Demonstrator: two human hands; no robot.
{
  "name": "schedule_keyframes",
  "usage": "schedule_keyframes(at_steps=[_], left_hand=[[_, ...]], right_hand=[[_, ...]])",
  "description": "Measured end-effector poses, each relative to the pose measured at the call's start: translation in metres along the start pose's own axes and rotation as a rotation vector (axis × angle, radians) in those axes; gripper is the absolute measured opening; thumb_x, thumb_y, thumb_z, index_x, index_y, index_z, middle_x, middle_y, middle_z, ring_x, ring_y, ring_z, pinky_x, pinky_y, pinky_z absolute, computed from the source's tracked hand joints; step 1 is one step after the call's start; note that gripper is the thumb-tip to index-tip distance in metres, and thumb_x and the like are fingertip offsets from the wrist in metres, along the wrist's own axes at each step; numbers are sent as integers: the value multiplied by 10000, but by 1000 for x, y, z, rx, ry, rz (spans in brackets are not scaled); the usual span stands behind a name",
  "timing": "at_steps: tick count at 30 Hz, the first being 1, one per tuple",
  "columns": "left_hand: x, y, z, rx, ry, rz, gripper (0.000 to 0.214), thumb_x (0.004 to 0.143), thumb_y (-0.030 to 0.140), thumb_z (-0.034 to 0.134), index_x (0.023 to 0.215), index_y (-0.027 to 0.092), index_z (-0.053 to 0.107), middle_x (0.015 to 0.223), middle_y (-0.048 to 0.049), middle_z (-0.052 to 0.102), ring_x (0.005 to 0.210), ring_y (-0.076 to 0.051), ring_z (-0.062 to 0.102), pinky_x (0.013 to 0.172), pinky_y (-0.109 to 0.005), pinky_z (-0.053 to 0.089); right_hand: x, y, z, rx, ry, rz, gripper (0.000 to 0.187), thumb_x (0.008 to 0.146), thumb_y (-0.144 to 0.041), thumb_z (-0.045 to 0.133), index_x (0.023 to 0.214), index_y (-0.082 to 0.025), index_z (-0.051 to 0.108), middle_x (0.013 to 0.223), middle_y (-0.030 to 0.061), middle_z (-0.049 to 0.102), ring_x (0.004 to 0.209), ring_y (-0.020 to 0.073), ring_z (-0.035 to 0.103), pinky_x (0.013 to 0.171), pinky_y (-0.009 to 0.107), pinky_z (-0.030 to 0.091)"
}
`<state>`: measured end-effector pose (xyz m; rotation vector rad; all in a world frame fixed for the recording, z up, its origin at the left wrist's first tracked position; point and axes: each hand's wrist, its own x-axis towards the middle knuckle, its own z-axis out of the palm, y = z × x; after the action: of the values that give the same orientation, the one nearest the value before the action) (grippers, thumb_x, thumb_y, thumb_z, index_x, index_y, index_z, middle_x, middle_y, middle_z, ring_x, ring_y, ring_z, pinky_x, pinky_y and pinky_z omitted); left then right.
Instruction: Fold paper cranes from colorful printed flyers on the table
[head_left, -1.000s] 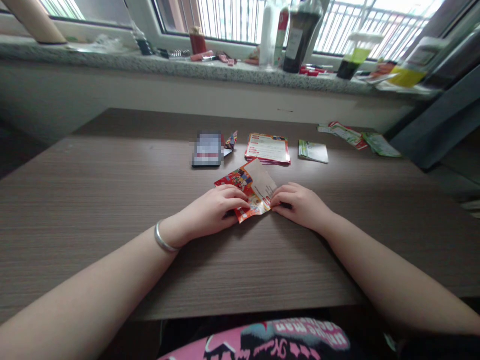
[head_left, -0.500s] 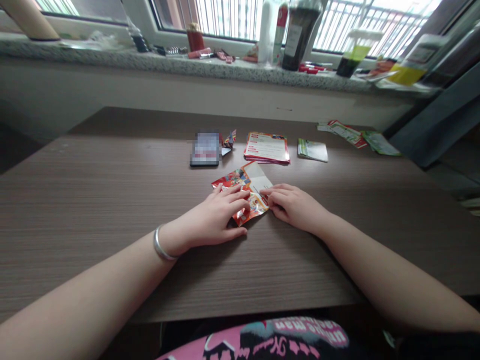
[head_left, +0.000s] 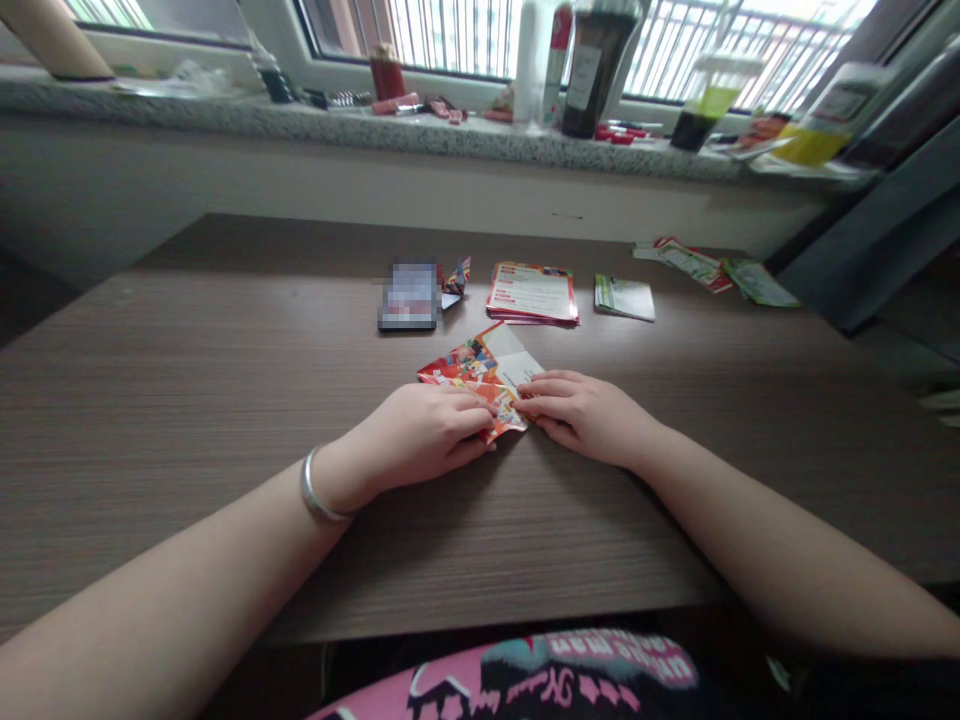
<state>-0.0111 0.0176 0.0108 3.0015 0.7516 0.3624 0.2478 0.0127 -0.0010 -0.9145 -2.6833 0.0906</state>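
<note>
A colourful sheet of paper (head_left: 480, 358), printed red and orange with a white area, lies partly folded on the table before me. My left hand (head_left: 431, 432) is closed on its lower left edge, fingers curled over the paper and thumb underneath near the front. Opposite it, my right hand (head_left: 589, 412) grips the right edge, with fingertips pressed together on the printed flap. The fingers cover part of the folded edge. A silver bangle (head_left: 319, 487) circles my left wrist.
Beyond the paper lie a phone (head_left: 409, 297), a small folded paper piece (head_left: 457, 280), a stack of printed sheets (head_left: 534, 293) and a smaller stack (head_left: 624, 298). Paper strips (head_left: 694, 264) rest at the far right. Bottles (head_left: 596, 70) stand on the windowsill (head_left: 450, 140).
My left hand has gone from lying spread over the paper to curling round its lower edge. The right fingers have shifted slightly left, and the paper has moved a little left.
</note>
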Motion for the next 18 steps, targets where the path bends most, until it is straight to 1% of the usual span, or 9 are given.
schedule_keyframes(at_steps=[3, 7, 11, 13, 16, 18], left_hand=[[-1, 2, -1, 24, 13, 0, 253, 959, 329, 464, 919, 194, 675, 1039, -39, 727, 890, -184, 691, 741, -284, 523], [-2, 3, -2, 27, 21, -64, 262, 946, 335, 476, 814, 190, 649, 907, -36, 712, 797, -176, 669, 663, -278, 490], [-2, 3, -2, -49, 44, -131, 276, 960, 332, 444, 804, 197, 627, 863, -31, 694, 795, -170, 646, 703, -280, 476], [-1, 3, -1, -103, 39, -191, 286, 965, 336, 434, 797, 194, 618, 834, -32, 680, 777, -168, 628, 699, -280, 469], [1, 0, 2, -198, 50, -299, 246, 947, 322, 458, 797, 190, 601, 819, -31, 662, 767, -170, 604, 690, -287, 468], [2, -4, 6, -248, 79, -340, 211, 925, 308, 487, 793, 191, 603, 826, -35, 658, 805, -184, 597, 727, -306, 483]], right_hand=[[1, -5, 1, -54, -5, 2, 309, 959, -227, 461, 1169, -191, 685, 1244, 87, 672, 1106, 233, 626, 981, 414, 515], [3, -10, 3, -66, -5, 0, 301, 958, -246, 477, 1165, -198, 690, 1236, 82, 678, 1075, 232, 632, 954, 413, 530], [2, -10, 4, -22, 11, -15, 272, 943, -261, 517, 1137, -233, 706, 1224, 60, 689, 1081, 219, 640, 965, 396, 525], [1, -10, 4, 0, 9, -28, 260, 941, -263, 522, 1109, -242, 719, 1210, 51, 697, 1073, 215, 648, 958, 388, 531], [-1, -11, 5, 58, -3, -30, 256, 933, -239, 533, 1101, -255, 726, 1192, 29, 707, 1091, 213, 647, 949, 379, 540], [-1, -11, 6, 106, -7, -16, 257, 918, -218, 554, 1105, -266, 723, 1187, 18, 711, 1113, 210, 640, 958, 381, 538]])
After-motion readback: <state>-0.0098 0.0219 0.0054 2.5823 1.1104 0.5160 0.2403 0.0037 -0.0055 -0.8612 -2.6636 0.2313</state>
